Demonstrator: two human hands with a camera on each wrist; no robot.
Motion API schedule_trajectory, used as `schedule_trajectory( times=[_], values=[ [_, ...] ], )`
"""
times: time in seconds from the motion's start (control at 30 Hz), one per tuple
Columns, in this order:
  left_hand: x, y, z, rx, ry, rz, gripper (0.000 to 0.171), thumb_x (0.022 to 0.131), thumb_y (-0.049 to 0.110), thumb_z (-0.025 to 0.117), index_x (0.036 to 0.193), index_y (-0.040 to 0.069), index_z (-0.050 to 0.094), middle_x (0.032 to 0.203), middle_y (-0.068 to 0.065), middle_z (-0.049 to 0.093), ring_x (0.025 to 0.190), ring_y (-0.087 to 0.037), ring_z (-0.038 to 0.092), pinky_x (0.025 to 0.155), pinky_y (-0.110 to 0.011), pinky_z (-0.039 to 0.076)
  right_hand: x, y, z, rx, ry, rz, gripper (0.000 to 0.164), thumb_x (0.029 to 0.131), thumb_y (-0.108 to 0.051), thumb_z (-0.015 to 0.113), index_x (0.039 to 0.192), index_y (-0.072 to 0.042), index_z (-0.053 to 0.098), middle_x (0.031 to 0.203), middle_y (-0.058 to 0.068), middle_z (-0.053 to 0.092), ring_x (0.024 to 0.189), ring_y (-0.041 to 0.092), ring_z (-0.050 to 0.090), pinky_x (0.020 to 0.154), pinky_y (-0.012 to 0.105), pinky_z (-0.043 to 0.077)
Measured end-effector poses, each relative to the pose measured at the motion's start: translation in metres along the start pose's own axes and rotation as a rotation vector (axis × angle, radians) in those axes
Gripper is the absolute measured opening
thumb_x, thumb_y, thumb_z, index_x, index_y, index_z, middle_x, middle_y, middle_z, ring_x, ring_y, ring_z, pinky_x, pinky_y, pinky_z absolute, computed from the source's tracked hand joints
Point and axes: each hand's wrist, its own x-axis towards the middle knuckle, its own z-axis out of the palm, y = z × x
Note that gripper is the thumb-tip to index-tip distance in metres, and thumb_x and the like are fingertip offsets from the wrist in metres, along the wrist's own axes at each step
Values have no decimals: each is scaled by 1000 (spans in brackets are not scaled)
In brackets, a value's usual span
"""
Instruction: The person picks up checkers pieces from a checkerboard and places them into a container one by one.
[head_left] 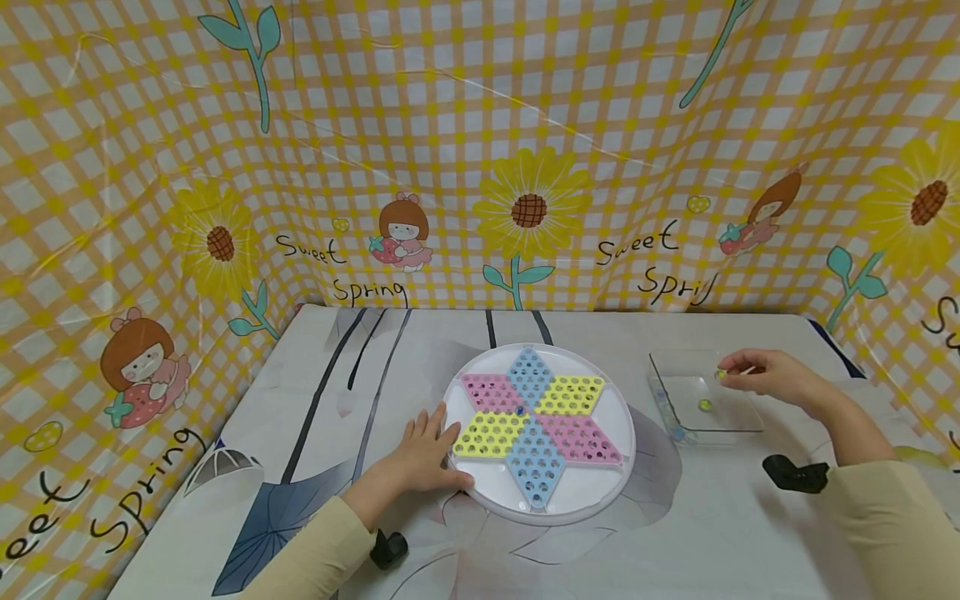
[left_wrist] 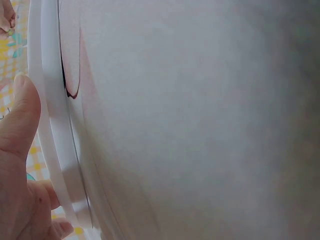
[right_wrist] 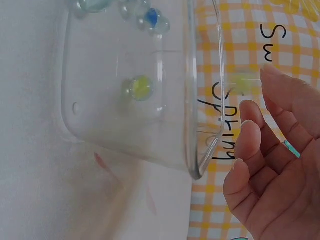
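A round white Chinese checkers board [head_left: 592, 492] with a pink, yellow and blue star lies on the table. My left hand [head_left: 416, 458] rests at its left rim, fingers spread and thumb along the edge. One dark blue marble [head_left: 520, 410] sits near the star's centre. Over the clear glass dish [head_left: 742, 417], my right hand [head_left: 772, 377] has its fingers loosely bent. A yellow-green marble [right_wrist: 244, 82], streaked by motion, is just off the fingertips. Another yellow-green marble [right_wrist: 141, 88] lies on the dish's bottom, with several blue and clear marbles [right_wrist: 152, 19] along one side.
The table [head_left: 712, 533] has a white cloth with grey and blue leaf prints. Behind it hangs a yellow checked curtain [head_left: 450, 100] with sunflowers. Black wrist devices [head_left: 795, 473] sit by both sleeves. Board and dish stand a short way apart.
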Motion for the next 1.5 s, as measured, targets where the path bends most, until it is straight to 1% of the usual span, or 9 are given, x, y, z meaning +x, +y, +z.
schedule_trajectory(
  times=[0.13, 0.27, 0.43, 0.57, 0.77, 1.0, 1.13, 1.37, 1.5],
  values=[
    [0, 0, 0, 4, 1, -4, 92, 76, 61, 60, 143, 5, 29, 152, -21, 3, 136, -47, 3, 109, -56, 9, 0, -1, 0, 12, 4, -5, 47, 91, -32, 55, 120, 5, 50, 103, 10, 56, 80, 7, 49, 68, 24, 44],
    [-1, 1, -1, 3, 1, -3, 92, 76, 61, 60, 143, 5, 29, 152, -21, 3, 136, -47, 3, 109, -56, 9, -1, -9, 0, 19, 18, -22, 45, 91, -31, 55, 119, 4, 51, 102, 10, 56, 80, 6, 50, 69, 25, 44],
    [-1, 2, -2, -1, 0, -3, 92, 76, 60, 60, 143, 5, 29, 152, -20, 3, 136, -47, 4, 109, -56, 9, 2, -27, 5, 21, 38, -71, 41, 91, -29, 57, 117, 2, 53, 98, 7, 56, 79, 5, 50, 68, 24, 44],
    [-2, 3, -2, -6, -2, -7, 92, 76, 60, 61, 143, 5, 29, 152, -21, 3, 136, -47, 3, 109, -56, 9, 8, -46, 11, 19, 45, -94, 41, 89, -29, 59, 117, 1, 54, 97, 7, 56, 79, 10, 50, 69, 26, 43],
    [-3, 4, -3, -11, -8, -11, 93, 76, 60, 61, 143, 5, 29, 152, -21, 3, 136, -47, 2, 109, -56, 8, 21, -78, 30, 25, 60, -150, 41, 87, -31, 62, 114, 0, 57, 94, 8, 57, 79, 16, 48, 64, 26, 43],
    [-2, 3, -3, -3, -10, -8, 92, 77, 60, 60, 143, 5, 29, 152, -20, 3, 136, -46, 3, 109, -55, 8, 34, -111, 59, 49, 27, -253, 35, 85, -24, 65, 109, 0, 60, 89, 6, 57, 74, 16, 48, 60, 24, 42],
    [-2, 1, -2, -4, -11, -11, 92, 77, 60, 60, 144, 6, 28, 152, -20, 2, 136, -46, 2, 109, -55, 8, 43, -124, 72, 68, -17, -280, 34, 84, -23, 66, 108, 0, 60, 87, 5, 57, 72, 16, 49, 59, 24, 43],
    [-2, 1, -1, -11, -8, -8, 91, 77, 59, 61, 143, 5, 29, 152, -21, 3, 136, -47, 2, 109, -56, 8, 58, -143, 93, 87, -66, -368, 31, 83, -19, 67, 106, 1, 60, 85, 4, 56, 68, 16, 48, 57, 23, 42],
    [-2, 2, -2, -8, -3, -2, 91, 77, 59, 61, 143, 5, 30, 152, -21, 4, 136, -48, 3, 108, -57, 9, 64, -150, 103, 107, -89, -381, 30, 83, -19, 66, 106, 1, 61, 85, 3, 56, 67, 15, 47, 56, 23, 42]
  ],
)
